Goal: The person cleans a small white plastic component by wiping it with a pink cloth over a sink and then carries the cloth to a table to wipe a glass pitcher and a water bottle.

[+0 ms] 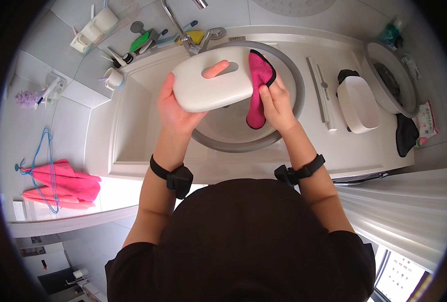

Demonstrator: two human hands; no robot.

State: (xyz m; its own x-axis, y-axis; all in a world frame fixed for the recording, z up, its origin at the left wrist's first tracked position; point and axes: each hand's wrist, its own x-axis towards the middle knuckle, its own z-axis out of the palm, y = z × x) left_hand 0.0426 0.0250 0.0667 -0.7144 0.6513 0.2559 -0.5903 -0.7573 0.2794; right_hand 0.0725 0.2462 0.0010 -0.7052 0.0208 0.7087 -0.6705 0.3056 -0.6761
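Note:
Over the sink, my left hand point(180, 111) grips a white plastic lid point(212, 92) by its left end. One of my fingers pokes up through the oval slot in the lid's top. At the lid's right end, my right hand point(277, 100) holds a pink cloth with black edging point(259, 87), which is pressed against the lid's edge and hangs down below it. Some fingers of both hands are hidden behind the lid and the cloth. Beneath them lies a round grey-rimmed basin point(242, 145).
A chrome faucet point(185, 39) stands behind the lid. To the right are a white open box point(359, 104), a grey-white bar point(323, 94), a wash basin point(367, 56) holding dark cloth, and a black cloth point(406, 134). Pink towels point(64, 185) hang at left.

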